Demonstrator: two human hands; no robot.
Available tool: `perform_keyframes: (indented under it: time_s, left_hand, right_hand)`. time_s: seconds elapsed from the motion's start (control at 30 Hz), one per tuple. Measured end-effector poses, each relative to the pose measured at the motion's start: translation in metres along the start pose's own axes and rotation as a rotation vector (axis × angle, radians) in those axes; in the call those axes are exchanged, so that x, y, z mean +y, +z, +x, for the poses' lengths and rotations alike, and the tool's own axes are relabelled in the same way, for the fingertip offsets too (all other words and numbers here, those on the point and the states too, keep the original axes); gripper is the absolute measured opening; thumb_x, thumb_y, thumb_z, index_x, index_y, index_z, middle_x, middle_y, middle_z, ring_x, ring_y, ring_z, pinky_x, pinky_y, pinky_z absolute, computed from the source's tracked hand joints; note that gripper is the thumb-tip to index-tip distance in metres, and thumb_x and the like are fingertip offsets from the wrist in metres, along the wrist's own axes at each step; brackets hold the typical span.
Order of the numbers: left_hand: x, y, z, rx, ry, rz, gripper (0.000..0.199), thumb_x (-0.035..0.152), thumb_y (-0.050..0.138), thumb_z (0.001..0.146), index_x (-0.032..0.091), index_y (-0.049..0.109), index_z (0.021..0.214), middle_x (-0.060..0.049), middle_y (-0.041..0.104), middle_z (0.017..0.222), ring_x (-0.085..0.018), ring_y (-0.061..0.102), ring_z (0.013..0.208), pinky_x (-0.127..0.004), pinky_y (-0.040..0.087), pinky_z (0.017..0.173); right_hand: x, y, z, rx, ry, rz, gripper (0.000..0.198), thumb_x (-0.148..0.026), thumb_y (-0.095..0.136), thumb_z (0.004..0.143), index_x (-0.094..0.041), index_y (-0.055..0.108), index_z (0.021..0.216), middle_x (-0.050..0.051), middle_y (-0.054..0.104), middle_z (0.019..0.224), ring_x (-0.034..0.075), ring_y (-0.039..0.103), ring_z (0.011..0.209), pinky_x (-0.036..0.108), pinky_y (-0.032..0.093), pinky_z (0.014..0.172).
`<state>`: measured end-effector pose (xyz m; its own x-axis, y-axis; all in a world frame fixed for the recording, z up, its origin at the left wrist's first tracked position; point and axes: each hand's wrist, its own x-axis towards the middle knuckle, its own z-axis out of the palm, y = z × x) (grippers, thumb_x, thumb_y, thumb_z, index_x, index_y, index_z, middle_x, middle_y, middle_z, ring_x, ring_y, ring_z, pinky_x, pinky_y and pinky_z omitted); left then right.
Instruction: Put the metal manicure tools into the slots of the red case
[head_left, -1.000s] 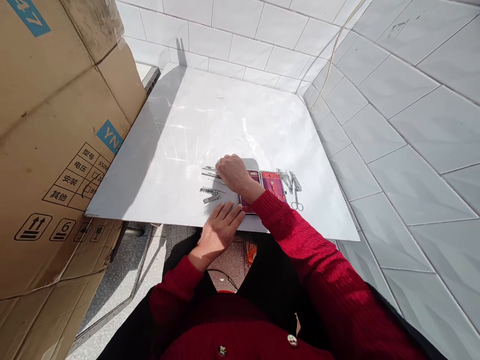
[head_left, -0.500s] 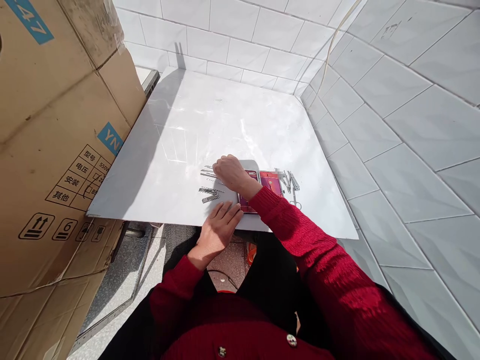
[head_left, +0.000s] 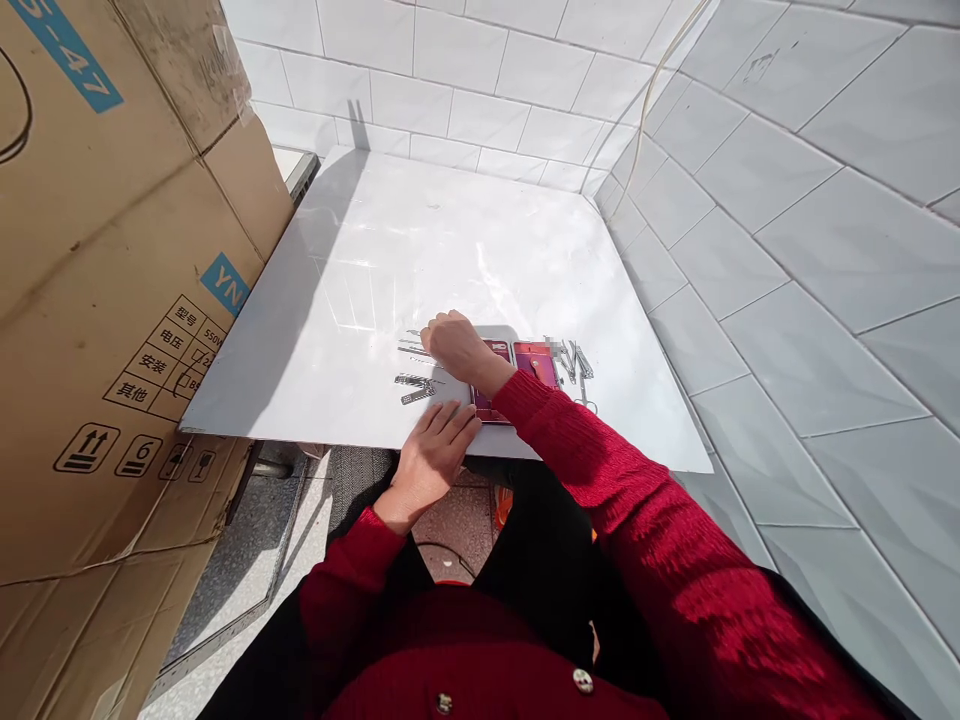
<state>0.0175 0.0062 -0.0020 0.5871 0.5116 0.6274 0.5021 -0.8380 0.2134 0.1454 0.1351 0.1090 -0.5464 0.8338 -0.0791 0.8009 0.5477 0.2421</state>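
My right hand (head_left: pixel 456 346) is closed, its fingers curled down over the left side of an open manicure case (head_left: pixel 534 366) with a purple-red lining. What those fingers hold, if anything, is hidden beneath the hand. Thin metal manicure tools (head_left: pixel 409 349) lie just left of it. My left hand (head_left: pixel 435 455) rests at the table's front edge, fingers stretched out, fingertips near the case's lower left corner. Above it lie nail clippers (head_left: pixel 417 390). To the right of the case are more metal clippers (head_left: pixel 580 360) and small scissors (head_left: pixel 588 406).
The white tabletop (head_left: pixel 420 230) meets a tiled wall (head_left: pixel 480 118) at the back, with another tiled wall (head_left: pixel 825 250) on the right. A large cardboard box (head_left: pixel 135 270) stands along the left edge. A pale cable (head_left: pixel 646 110) hangs in the far right corner.
The camera view has shifted slightly. Both hands keep nearly the same places and poses beside the case, and the tools on the table lie as before.
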Motion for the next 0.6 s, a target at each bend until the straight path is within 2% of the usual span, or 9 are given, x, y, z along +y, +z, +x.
perform_keyframes:
  time_s: [0.1,0.2,0.37,0.43,0.47,0.6]
  left_hand:
    - [0.000,-0.001,0.001,0.004,0.000,0.006,0.045,0.010,0.052,0.101,0.016,0.062,0.144,-0.013,0.067,0.148,-0.030,0.059,0.143,-0.055,0.052,0.117]
    - [0.001,-0.004,0.002,-0.010,-0.008,0.005,0.043,0.011,0.051,0.103,0.017,0.063,0.144,-0.012,0.068,0.147,-0.029,0.060,0.142,-0.054,0.052,0.117]
    - [0.003,-0.007,0.004,-0.026,-0.015,0.022,0.040,0.012,0.049,0.105,0.015,0.063,0.142,-0.012,0.068,0.147,-0.030,0.060,0.141,-0.053,0.051,0.117]
    - [0.002,-0.007,0.004,-0.035,-0.028,0.016,0.042,0.011,0.047,0.105,0.017,0.062,0.144,-0.011,0.068,0.148,-0.029,0.059,0.142,-0.053,0.050,0.118]
    - [0.002,-0.007,0.004,-0.035,-0.034,0.011,0.043,0.011,0.047,0.105,0.018,0.061,0.146,-0.010,0.068,0.148,-0.028,0.059,0.142,-0.053,0.050,0.118]
    - [0.001,-0.006,0.005,-0.022,-0.041,0.002,0.045,0.009,0.047,0.104,0.020,0.061,0.145,-0.009,0.068,0.147,-0.029,0.060,0.141,-0.054,0.051,0.117]
  right_hand:
    - [0.005,0.005,0.000,0.048,0.078,0.077,0.030,0.001,0.048,0.092,-0.009,0.075,0.101,0.021,0.076,0.102,0.028,0.065,0.095,0.036,0.037,0.081]
    - [0.014,0.008,-0.007,0.143,0.245,0.278,0.026,-0.008,0.048,0.094,-0.012,0.073,0.095,0.018,0.075,0.100,0.026,0.063,0.092,0.035,0.038,0.077]
    - [0.038,0.024,-0.031,0.308,0.500,0.977,0.014,-0.019,0.052,0.091,-0.019,0.064,0.085,0.003,0.067,0.077,0.017,0.058,0.070,0.029,0.043,0.067]
    - [0.047,0.033,-0.043,0.347,0.561,1.247,0.007,-0.021,0.056,0.088,-0.020,0.063,0.088,-0.002,0.061,0.067,0.015,0.053,0.059,0.027,0.044,0.062]
    - [0.050,0.038,-0.049,0.372,0.570,1.350,0.010,-0.021,0.059,0.085,-0.020,0.064,0.094,-0.004,0.059,0.065,0.014,0.051,0.056,0.027,0.044,0.060]
    - [0.058,0.048,-0.070,0.459,0.517,1.537,0.059,-0.020,0.069,0.075,-0.019,0.061,0.134,-0.007,0.066,0.069,0.013,0.054,0.055,0.026,0.047,0.058]
